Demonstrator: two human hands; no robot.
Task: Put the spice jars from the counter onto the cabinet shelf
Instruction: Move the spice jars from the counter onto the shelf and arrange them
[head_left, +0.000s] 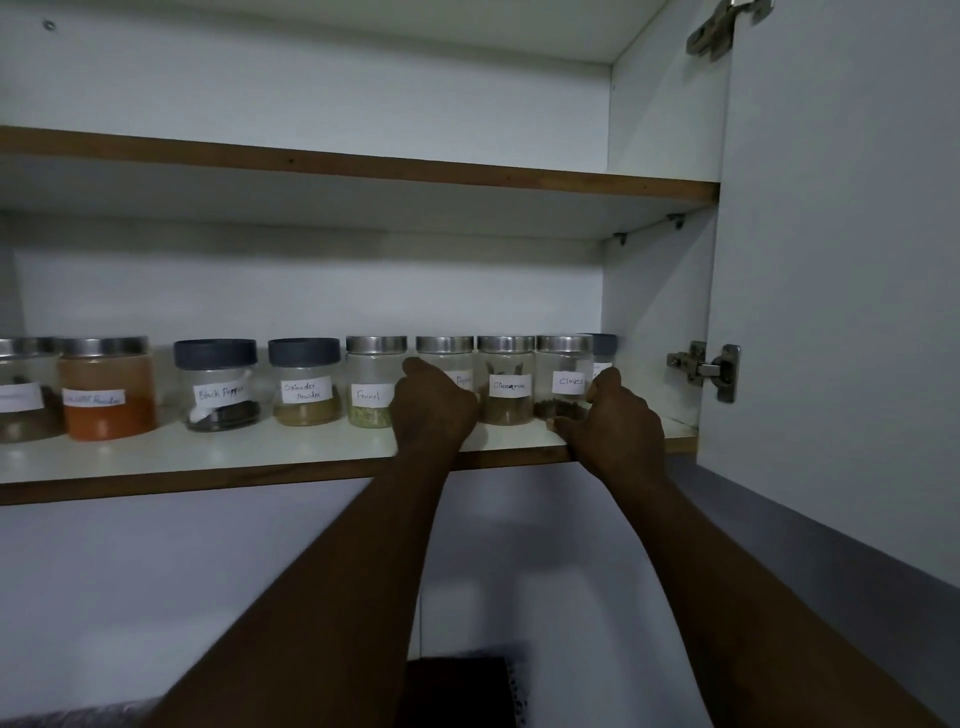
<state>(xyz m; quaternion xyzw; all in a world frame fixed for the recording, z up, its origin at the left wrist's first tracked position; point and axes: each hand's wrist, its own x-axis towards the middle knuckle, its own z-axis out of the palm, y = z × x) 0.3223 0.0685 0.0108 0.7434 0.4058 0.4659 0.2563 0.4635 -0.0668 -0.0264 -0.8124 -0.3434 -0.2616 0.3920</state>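
Fingers (415, 366) of the left hand (434, 405) wrap the pepper jar (453, 358); the right hand (615, 415) clasps the cloves jar (563, 364). Seemingly glass, smooth, breakable, light: grip the body.

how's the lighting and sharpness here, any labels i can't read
Head view: dim light; the left hand and right hand are near silhouettes. Head view: the Fennel jar and Cloves jar labels read fine, the far-left jar label is smeared, the left hand half hides the covered jar label. Head view: wide-angle bowing curves the shelf edge; soft glare patches at its left.
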